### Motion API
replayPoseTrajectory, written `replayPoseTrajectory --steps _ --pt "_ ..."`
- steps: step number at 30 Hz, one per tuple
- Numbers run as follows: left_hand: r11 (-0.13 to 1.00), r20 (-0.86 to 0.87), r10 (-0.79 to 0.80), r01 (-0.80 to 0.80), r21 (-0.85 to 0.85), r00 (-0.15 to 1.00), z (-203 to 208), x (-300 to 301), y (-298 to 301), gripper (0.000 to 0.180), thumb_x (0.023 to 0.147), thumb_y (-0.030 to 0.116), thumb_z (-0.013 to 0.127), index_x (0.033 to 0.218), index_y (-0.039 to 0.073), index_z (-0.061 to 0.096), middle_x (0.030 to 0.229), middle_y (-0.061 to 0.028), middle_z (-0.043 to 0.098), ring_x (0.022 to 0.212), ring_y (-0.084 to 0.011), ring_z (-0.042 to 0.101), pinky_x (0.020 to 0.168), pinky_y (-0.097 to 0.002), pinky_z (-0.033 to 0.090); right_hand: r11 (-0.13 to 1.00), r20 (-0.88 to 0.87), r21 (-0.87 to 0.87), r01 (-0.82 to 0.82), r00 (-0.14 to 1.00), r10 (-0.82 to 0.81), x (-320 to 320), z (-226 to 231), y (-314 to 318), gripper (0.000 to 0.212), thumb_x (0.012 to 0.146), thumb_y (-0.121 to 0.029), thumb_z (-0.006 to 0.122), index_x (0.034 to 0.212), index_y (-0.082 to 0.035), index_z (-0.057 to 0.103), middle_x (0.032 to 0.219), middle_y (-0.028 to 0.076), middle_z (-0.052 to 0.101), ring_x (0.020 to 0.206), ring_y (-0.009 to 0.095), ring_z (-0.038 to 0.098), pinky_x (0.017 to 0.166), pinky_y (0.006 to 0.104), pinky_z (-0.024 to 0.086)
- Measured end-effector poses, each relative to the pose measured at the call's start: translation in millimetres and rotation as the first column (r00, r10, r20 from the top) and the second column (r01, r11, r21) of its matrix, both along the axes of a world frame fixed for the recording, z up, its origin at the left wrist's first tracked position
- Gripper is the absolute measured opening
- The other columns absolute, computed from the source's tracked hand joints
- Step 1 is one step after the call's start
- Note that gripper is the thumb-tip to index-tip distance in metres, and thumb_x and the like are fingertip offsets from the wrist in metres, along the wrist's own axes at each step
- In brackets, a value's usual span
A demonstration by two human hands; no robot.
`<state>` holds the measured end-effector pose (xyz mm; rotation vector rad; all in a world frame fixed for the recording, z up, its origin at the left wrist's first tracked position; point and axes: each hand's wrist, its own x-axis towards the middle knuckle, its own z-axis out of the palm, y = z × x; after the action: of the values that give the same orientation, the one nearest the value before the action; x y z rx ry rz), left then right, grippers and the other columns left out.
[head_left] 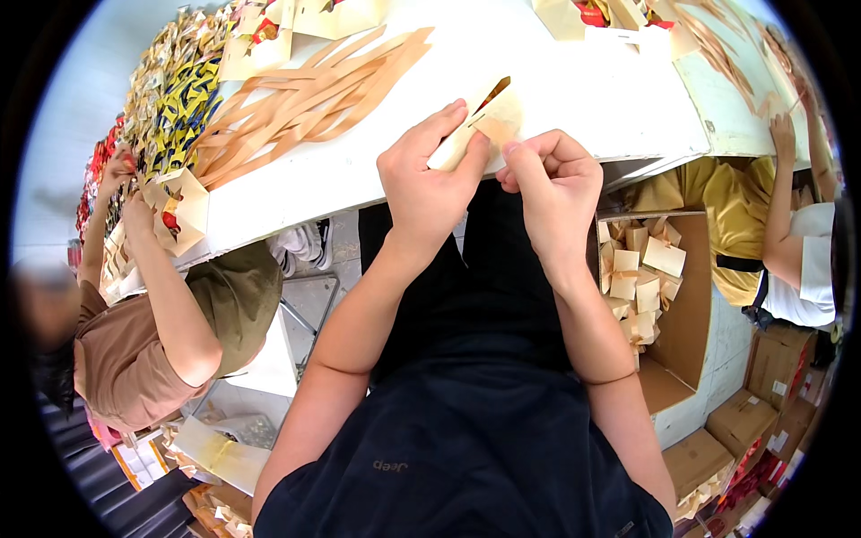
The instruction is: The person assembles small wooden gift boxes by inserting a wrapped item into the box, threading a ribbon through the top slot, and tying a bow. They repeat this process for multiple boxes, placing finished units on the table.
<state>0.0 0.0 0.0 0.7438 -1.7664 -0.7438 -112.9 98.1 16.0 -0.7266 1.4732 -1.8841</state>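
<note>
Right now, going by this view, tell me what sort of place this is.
Probably a hand-packing workshop: the left hand holds a small cream carton, tan ribbons lie spread on the white table, and an open cardboard box holds many small cream boxes.

One cream box (504, 113) in the left hand (435, 161). One tan ribbon bundle (309, 112) left of it; one open carton (696, 305) near the right hand (553, 179).

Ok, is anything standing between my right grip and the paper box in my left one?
Nothing visible does. Your right grip is close beside the paper box, which your left grip holds; I can't tell whether the right one touches it.
</note>
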Motion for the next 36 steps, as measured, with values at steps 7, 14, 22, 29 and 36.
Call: replayPoseTrajectory --steps 7,14,22,29,36 --pt "1.000 -0.028 -0.001 0.001 -0.004 1.000 -2 -2 0 0.032 0.084 0.003 0.088 0.114 -0.006 0.081 0.119 -0.0226 0.082 0.112 -0.0314 0.081 0.100 -0.0374 0.062 0.998 0.042 0.016 -0.058 0.997 0.058 -3 0 -5 0.020 0.103 -0.015 0.072 0.096 0.003 0.074 0.075 -0.002 0.069 0.066 0.002 0.057 0.060 0.0206 0.045" --pt "0.997 -0.025 0.006 -0.008 -0.074 1.000 -4 -2 -3 0.032 0.084 0.004 0.090 0.113 -0.005 0.081 0.118 -0.0225 0.082 0.110 -0.0320 0.081 0.098 -0.0377 0.063 0.991 -0.136 0.118 -0.061 0.988 0.077 -4 14 -14 0.025 0.104 -0.017 0.073 0.095 0.006 0.077 0.077 -0.001 0.069 0.071 0.003 0.056 0.064 0.0227 0.047" --pt "0.994 -0.026 -0.009 0.006 -0.108 1.000 -1 -3 -4 0.034 0.083 0.006 0.091 0.113 -0.005 0.080 0.116 -0.0204 0.081 0.105 -0.0303 0.081 0.094 -0.0379 0.063 0.989 -0.123 0.029 -0.142 0.982 0.145 -10 -3 -31 0.026 0.104 -0.018 0.075 0.094 0.005 0.075 0.075 -0.002 0.065 0.070 0.004 0.053 0.064 0.0244 0.046" --pt "0.877 -0.141 -0.345 0.372 0.305 0.928 14 25 -23 0.029 0.089 0.003 0.078 0.117 -0.005 0.081 0.122 -0.0184 0.080 0.113 -0.0243 0.076 0.098 -0.0342 0.059 0.910 -0.185 0.195 -0.367 0.897 0.401 -38 16 -25 0.026 0.105 -0.023 0.077 0.095 0.002 0.077 0.077 -0.004 0.064 0.072 0.004 0.052 0.064 0.0246 0.044" --pt "0.923 -0.136 -0.298 0.321 0.211 0.945 4 23 -20 0.031 0.092 0.004 0.080 0.122 -0.003 0.081 0.122 -0.0183 0.081 0.107 -0.0227 0.077 0.096 -0.0335 0.060 0.917 -0.078 0.144 -0.373 0.919 0.386 -40 8 -23 0.022 0.105 -0.023 0.077 0.102 -0.001 0.081 0.084 -0.002 0.071 0.075 0.004 0.055 0.069 0.0223 0.045"
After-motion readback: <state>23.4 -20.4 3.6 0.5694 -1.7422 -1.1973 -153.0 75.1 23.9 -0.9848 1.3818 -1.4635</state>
